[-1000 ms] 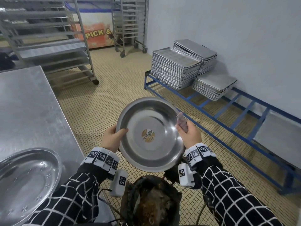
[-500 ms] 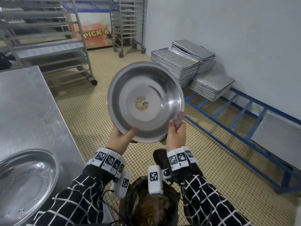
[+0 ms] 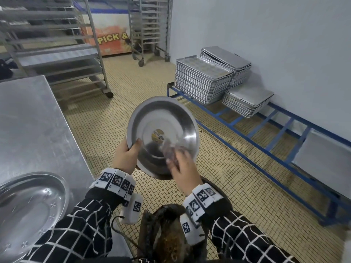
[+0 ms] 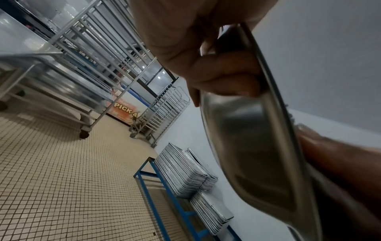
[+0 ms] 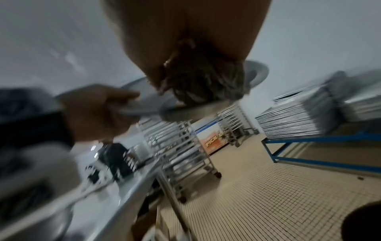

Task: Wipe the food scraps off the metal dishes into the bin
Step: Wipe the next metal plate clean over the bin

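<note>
A round metal dish (image 3: 163, 128) with a small sticker at its centre is held tilted above the bin (image 3: 171, 236). My left hand (image 3: 126, 158) grips its left rim, thumb inside, fingers behind the dish (image 4: 253, 146). My right hand (image 3: 182, 168) holds a crumpled greyish cloth (image 3: 170, 151) and presses it against the lower inside of the dish; it is blurred. The right wrist view shows the cloth (image 5: 206, 83) bunched under the palm on the dish (image 5: 206, 104). The bin holds dark brown scraps. A second metal dish (image 3: 28, 209) lies on the steel table.
The steel table (image 3: 34, 120) runs along the left. Wheeled metal racks (image 3: 57, 50) stand behind it. A blue floor frame (image 3: 266, 133) on the right carries stacks of baking trays (image 3: 203, 78). Tiled floor lies between them.
The dish came down from its raised position and tilted over the bin. My right hand moved from the dish's right rim to its inside with the cloth.
</note>
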